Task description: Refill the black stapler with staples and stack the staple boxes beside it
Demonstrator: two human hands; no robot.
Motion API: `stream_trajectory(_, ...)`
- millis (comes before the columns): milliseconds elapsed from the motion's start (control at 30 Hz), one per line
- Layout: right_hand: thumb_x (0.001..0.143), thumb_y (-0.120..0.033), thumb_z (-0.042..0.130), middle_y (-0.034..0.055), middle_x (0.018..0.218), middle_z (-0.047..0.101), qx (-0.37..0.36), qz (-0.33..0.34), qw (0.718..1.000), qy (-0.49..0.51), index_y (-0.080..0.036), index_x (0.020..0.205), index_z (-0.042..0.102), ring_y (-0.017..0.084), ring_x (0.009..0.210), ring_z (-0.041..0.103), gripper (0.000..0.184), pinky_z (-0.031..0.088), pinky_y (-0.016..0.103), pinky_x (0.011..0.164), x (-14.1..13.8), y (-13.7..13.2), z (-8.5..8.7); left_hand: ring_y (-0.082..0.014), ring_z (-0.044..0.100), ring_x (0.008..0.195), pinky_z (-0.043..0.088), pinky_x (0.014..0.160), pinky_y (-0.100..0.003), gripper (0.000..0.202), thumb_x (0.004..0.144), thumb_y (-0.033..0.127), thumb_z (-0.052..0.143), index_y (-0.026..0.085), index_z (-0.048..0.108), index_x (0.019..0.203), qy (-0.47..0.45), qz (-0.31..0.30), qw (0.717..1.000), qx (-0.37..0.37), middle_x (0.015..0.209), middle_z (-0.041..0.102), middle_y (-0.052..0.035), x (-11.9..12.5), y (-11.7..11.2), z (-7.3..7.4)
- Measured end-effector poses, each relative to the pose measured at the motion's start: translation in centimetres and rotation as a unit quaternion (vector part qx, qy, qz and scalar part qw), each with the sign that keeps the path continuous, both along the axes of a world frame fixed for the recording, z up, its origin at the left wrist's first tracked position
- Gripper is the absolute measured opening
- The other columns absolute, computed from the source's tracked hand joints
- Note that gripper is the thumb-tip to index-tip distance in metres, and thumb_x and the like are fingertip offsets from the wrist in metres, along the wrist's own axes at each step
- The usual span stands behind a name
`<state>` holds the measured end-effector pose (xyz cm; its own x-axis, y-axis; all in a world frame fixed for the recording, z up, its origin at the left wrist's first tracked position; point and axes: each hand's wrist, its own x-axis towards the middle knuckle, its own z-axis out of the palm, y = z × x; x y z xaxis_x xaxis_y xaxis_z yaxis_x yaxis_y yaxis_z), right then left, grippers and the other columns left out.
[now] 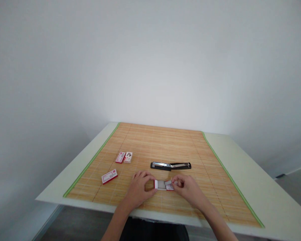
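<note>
My left hand grips the left end of a small staple box between thumb and fingers. The box lies flat near the mat's front edge, slid open, with its pale inner tray showing. Above its right part, my right hand pinches a small grey strip of staples between thumb and forefinger. My right fingers hide part of the strip and the box's right end. Just beyond both hands lies a black stapler, opened out flat with its metal rail exposed.
To the left on the bamboo mat lies a red-and-white box. Farther back, a similar box sits beside a small white box. The mat has green edging and covers much of the white table, which stands against a wall.
</note>
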<state>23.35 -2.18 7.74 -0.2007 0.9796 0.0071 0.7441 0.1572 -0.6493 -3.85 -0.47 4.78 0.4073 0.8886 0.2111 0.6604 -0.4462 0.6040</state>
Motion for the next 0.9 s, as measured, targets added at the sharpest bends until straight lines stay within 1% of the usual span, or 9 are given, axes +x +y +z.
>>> stream_trajectory(167,0.089,-0.04,0.062,-0.0044,0.06,0.054,-0.008,-0.013,1.0,0.005,-0.021,0.09,0.074,0.013,0.056,0.049,0.022,0.031,0.025,0.056,1.5,-0.7,-0.6,-0.0262,0.056,0.114,0.037,0.101,-0.041,0.034,0.079,0.039,0.08,0.035,0.07,0.111,0.0,-0.002,1.0,-0.005,0.118,0.066,-0.0001,-0.1,0.0,0.1)
stream_trajectory(267,0.087,-0.043,0.067,-0.005,0.064,0.056,-0.01,-0.031,0.999,-0.004,-0.022,0.109,0.072,0.014,0.06,0.053,0.031,0.035,0.026,0.059,2.7,-1.0,-0.7,-0.0264,0.056,0.114,0.037,0.101,-0.041,0.036,0.078,0.04,0.081,0.035,0.07,0.112,0.0,0.0,1.0,-0.011,0.12,0.066,0.0,-0.2,0.0,0.1)
stream_trajectory(333,0.083,-0.04,0.071,-0.0047,0.068,0.06,-0.026,-0.027,0.999,-0.004,-0.023,0.124,0.067,0.015,0.064,0.056,0.045,0.038,0.026,0.062,3.3,-1.1,-0.8,-0.0268,0.056,0.114,0.036,0.101,-0.042,0.036,0.078,0.043,0.082,0.037,0.071,0.112,-0.002,-0.002,1.0,-0.018,0.12,0.066,0.0,-0.2,0.1,0.2)
stream_trajectory(367,0.082,-0.038,0.072,-0.0039,0.071,0.062,-0.034,-0.02,0.999,-0.001,-0.023,0.126,0.066,0.016,0.066,0.058,0.047,0.039,0.026,0.063,3.5,-1.1,-0.9,-0.027,0.056,0.115,0.036,0.102,-0.042,0.036,0.078,0.045,0.082,0.038,0.072,0.112,-0.002,-0.004,1.0,-0.021,0.12,0.066,0.0,-0.1,0.1,0.2)
stream_trajectory(500,0.084,-0.034,0.069,-0.0007,0.076,0.065,-0.049,0.002,0.999,0.001,-0.022,0.114,0.073,0.017,0.068,0.058,0.032,0.039,0.026,0.063,2.6,-1.1,-0.7,-0.0272,0.056,0.114,0.035,0.101,-0.043,0.035,0.077,0.052,0.082,0.042,0.074,0.111,-0.003,-0.011,1.0,-0.026,0.116,0.066,0.001,0.9,0.2,0.4)
stream_trajectory(667,0.085,-0.035,0.07,-0.0029,0.066,0.06,-0.039,0.025,0.999,-0.019,-0.022,0.097,0.076,0.014,0.062,0.052,0.018,0.035,0.024,0.06,0.7,-1.0,-0.2,-0.0272,0.056,0.111,0.037,0.097,-0.043,0.038,0.073,0.054,0.085,0.044,0.076,0.109,-0.007,-0.007,0.999,-0.035,0.112,0.066,0.0018,2.3,0.4,0.3)
stream_trajectory(733,0.086,-0.036,0.07,-0.0028,0.066,0.061,-0.033,0.028,0.999,-0.029,-0.022,0.094,0.076,0.014,0.062,0.053,0.017,0.035,0.024,0.061,0.5,-0.9,-0.2,-0.0274,0.057,0.11,0.038,0.097,-0.043,0.038,0.073,0.054,0.085,0.044,0.076,0.108,-0.01,-0.005,0.999,-0.039,0.111,0.067,0.0019,2.5,0.4,0.2)
stream_trajectory(800,0.083,-0.036,0.073,-0.0028,0.069,0.062,-0.04,0.017,0.998,-0.039,-0.023,0.102,0.076,0.014,0.064,0.055,0.023,0.035,0.024,0.062,0.6,-0.8,-0.1,-0.0283,0.057,0.11,0.039,0.098,-0.044,0.042,0.072,0.056,0.085,0.045,0.075,0.111,-0.015,-0.011,0.999,-0.039,0.112,0.067,0.0015,2.3,0.4,0.0)
stream_trajectory(900,0.079,-0.038,0.078,-0.0026,0.072,0.064,-0.042,-0.011,0.998,-0.037,-0.025,0.125,0.071,0.016,0.066,0.058,0.048,0.036,0.025,0.062,0.5,-0.7,0.2,-0.0278,0.057,0.111,0.041,0.099,-0.043,0.048,0.074,0.057,0.083,0.041,0.073,0.118,-0.056,-0.017,0.998,-0.039,0.116,0.065,-0.0005,1.9,0.7,-0.3)
